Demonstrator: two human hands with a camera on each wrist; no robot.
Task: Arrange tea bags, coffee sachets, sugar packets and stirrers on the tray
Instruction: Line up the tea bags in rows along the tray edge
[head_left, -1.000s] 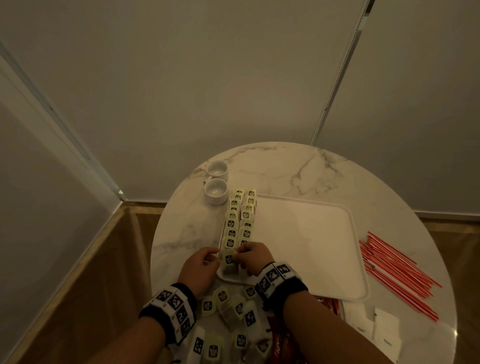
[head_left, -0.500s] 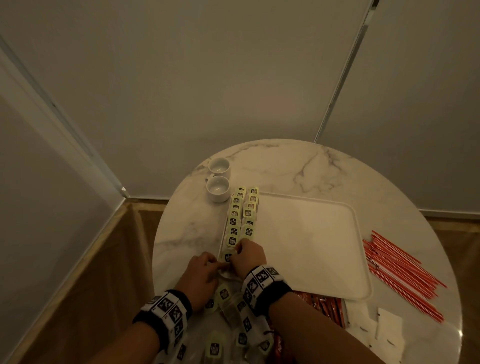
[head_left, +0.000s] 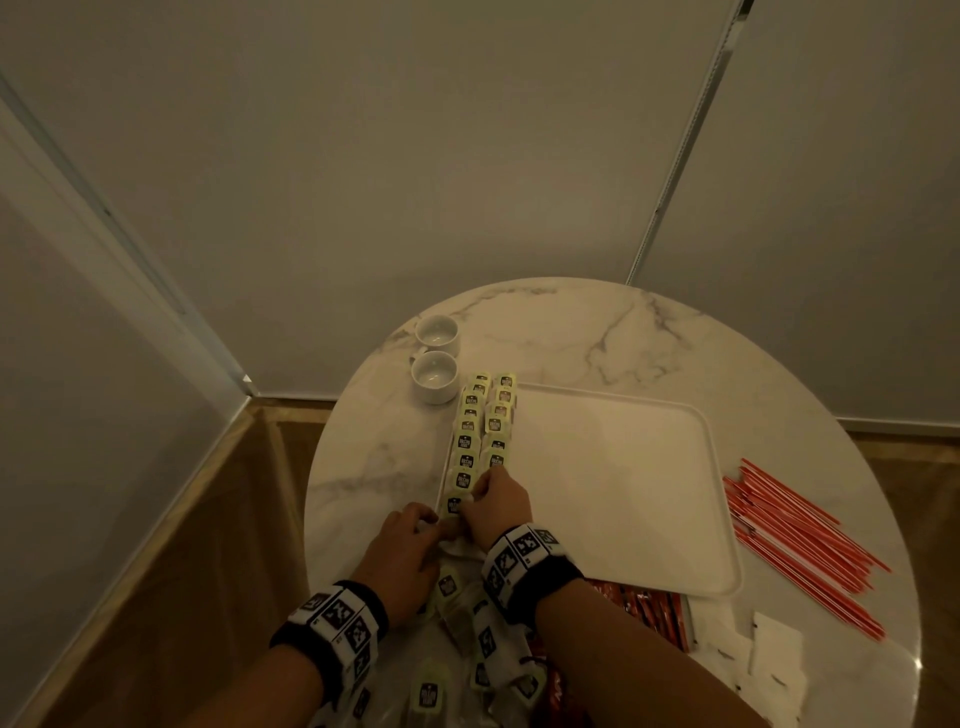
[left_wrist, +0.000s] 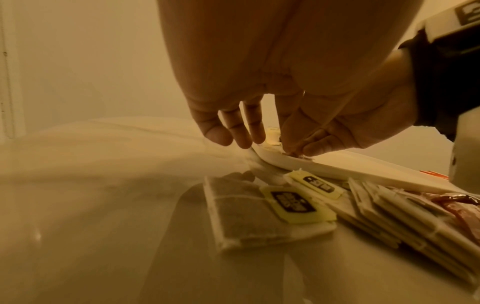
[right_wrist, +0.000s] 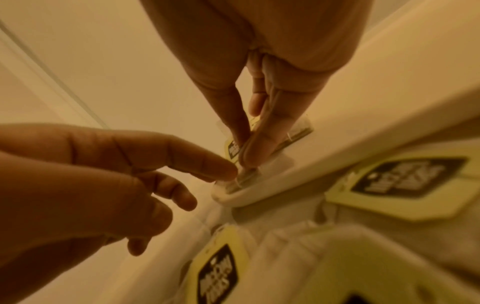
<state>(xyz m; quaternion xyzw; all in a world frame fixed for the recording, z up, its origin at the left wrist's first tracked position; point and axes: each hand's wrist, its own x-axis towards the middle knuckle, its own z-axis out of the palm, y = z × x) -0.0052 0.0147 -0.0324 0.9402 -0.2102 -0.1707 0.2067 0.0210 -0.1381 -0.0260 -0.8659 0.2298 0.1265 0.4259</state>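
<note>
Lettering on the yellow tea bag tags (head_left: 466, 441) is too blurred to read, and both hands hide the tray's (head_left: 623, 493) near-left corner. Two rows of tea bags line its left edge; two cups (head_left: 435, 374) stand on the counter (head_left: 597, 332). The right hand (head_left: 498, 506) pinches the nearest tea bag (right_wrist: 242, 178) in that corner; the left hand (head_left: 402, 561), fingers loosely extended, touches it.

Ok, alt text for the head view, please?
Both hands, left and right, set a tea bag at the near left corner of a white tray on a round marble table, extending two rows.
</note>
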